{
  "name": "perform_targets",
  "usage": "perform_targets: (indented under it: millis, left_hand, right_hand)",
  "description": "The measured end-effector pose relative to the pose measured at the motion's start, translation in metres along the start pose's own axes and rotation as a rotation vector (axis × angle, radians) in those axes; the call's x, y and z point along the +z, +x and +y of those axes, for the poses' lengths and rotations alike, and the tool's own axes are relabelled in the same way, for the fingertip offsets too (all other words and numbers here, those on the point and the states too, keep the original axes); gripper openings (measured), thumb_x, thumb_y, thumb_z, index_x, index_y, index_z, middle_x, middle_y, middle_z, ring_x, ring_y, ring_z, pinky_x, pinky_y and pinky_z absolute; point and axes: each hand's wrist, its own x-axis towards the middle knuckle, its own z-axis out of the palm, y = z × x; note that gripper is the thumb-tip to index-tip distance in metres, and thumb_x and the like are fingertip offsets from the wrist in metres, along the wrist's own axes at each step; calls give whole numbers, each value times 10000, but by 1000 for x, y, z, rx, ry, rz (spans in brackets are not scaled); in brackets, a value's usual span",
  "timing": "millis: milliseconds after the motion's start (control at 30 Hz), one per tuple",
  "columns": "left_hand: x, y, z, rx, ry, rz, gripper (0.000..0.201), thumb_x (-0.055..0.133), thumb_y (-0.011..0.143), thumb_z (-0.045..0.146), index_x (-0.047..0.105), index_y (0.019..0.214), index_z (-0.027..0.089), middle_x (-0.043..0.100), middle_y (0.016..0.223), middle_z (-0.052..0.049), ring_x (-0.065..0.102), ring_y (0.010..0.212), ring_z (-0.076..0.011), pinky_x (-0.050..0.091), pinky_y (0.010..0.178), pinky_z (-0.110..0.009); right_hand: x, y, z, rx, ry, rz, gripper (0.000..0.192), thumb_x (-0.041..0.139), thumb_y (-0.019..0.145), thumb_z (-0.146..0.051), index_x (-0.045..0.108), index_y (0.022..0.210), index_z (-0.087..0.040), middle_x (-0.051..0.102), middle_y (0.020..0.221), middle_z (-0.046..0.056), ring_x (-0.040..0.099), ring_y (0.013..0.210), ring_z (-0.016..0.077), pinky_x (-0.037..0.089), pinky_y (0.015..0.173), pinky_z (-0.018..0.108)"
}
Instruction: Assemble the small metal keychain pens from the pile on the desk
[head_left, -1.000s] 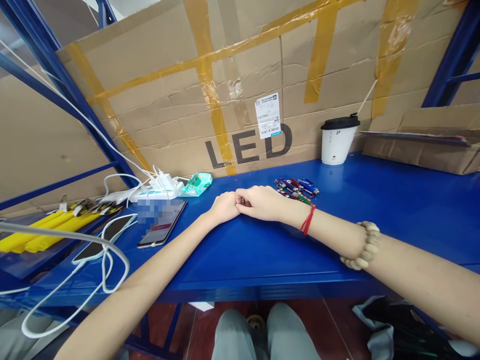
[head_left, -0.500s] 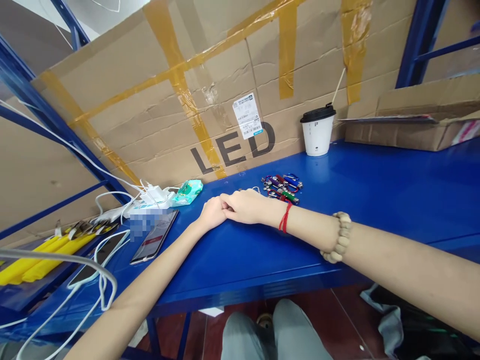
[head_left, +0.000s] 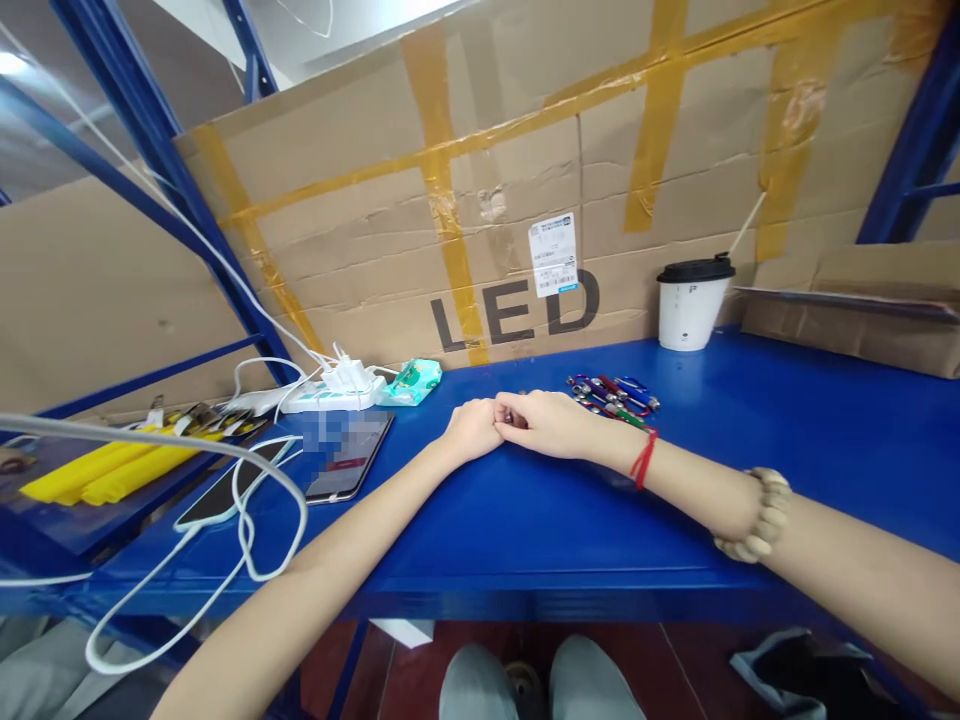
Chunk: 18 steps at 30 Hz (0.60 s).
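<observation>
Your left hand (head_left: 474, 430) meets your right hand (head_left: 551, 423) at the blue table (head_left: 540, 530), fingers curled, grip too hidden to tell. Braced wrists likely steady close fingerwork.

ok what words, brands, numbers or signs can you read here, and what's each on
"LED", in black on the taped cardboard.
White barcode label on it: too small to read.
White paper cup: marks too small.
Smartphone screen: blurred, unreadable.
Turquoise packet: print too blurred.
</observation>
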Motion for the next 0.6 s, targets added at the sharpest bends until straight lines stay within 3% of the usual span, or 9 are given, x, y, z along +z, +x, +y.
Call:
perform_targets:
  millis: [600]
  left_hand:
    - [-3, -8, -1, 35, -94, 0, 247, 423, 766, 284, 654, 843, 235, 701, 917, -48, 647, 890, -262, 491, 720, -344]
  right_hand:
    - [4, 2, -1, 18, 107, -15, 157, 419, 861, -335, 528, 845, -223, 641, 725, -9, 561, 634, 138, 341, 566, 243]
